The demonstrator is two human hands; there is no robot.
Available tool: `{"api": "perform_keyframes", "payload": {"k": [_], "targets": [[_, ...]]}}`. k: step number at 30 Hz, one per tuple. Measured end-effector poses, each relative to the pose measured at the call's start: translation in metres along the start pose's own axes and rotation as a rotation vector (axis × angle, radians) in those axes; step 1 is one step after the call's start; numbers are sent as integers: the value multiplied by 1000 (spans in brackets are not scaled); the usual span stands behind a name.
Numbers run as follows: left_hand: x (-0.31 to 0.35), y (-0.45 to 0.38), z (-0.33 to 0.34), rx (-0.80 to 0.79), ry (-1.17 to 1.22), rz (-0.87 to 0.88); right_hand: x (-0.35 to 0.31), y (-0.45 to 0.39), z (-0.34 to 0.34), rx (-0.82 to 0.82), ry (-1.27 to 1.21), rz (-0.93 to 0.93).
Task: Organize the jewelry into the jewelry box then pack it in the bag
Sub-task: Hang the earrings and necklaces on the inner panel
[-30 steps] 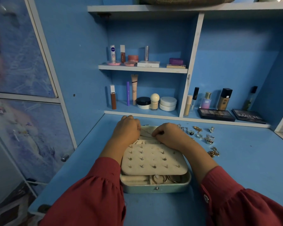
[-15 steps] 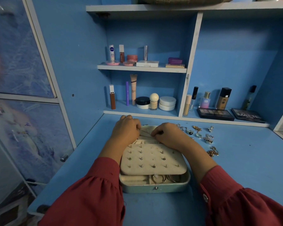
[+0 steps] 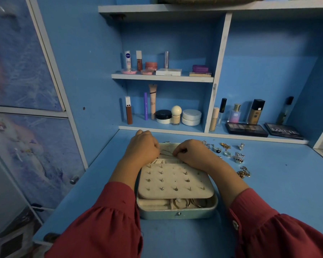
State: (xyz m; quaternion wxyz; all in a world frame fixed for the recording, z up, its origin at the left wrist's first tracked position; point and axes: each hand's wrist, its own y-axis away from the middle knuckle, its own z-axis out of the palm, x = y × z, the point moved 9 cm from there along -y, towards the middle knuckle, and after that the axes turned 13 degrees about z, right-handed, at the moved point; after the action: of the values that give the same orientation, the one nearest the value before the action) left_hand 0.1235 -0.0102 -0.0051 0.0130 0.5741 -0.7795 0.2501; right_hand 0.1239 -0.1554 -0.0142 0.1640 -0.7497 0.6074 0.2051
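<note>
Midway | studs, hoops in jewelry box point(image 3: 177, 214) | both hands point(image 3: 143, 148) point(image 3: 191, 152) apparently pinch thin chain point(image 3: 166, 154) at box's far end | loose pieces point(image 3: 229, 153) right of box, unpacked

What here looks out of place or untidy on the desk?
Loose rings and chains lie scattered on the blue desk, right of the open jewelry box, not yet packed. Nothing looks damaged or spilled.

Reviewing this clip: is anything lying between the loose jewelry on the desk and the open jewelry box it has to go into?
Nothing lies on the desk between them. The loose jewelry sits just right of the jewelry box. Only the person's right hand and forearm cross that side, working with the left hand on a thin chain at the box's far end.
</note>
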Motion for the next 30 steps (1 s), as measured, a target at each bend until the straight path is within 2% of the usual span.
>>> {"api": "perform_keyframes", "payload": {"k": [5, 10, 16, 20, 23, 27, 30], "targets": [[5, 2, -1, -41, 68, 0, -4, 3, -2, 2, -72, -42], [11, 4, 2, -90, 141, 1, 2, 2, -14, 94, -169, -39], [10, 7, 13, -189, 243, -41, 5, 3, -12, 107, 171, -13], [12, 8, 13, -204, 257, -48, 5, 4, -14, 89, 67, -3], [16, 8, 12, -191, 235, -13, 6, 3, -14, 65, 107, -28], [16, 6, 20, -266, 187, -5, 4, 5, -7, -43, 108, -56], [13, 5, 28, -321, 146, -23, -2, 5, -2, -51, 166, -98]]}}
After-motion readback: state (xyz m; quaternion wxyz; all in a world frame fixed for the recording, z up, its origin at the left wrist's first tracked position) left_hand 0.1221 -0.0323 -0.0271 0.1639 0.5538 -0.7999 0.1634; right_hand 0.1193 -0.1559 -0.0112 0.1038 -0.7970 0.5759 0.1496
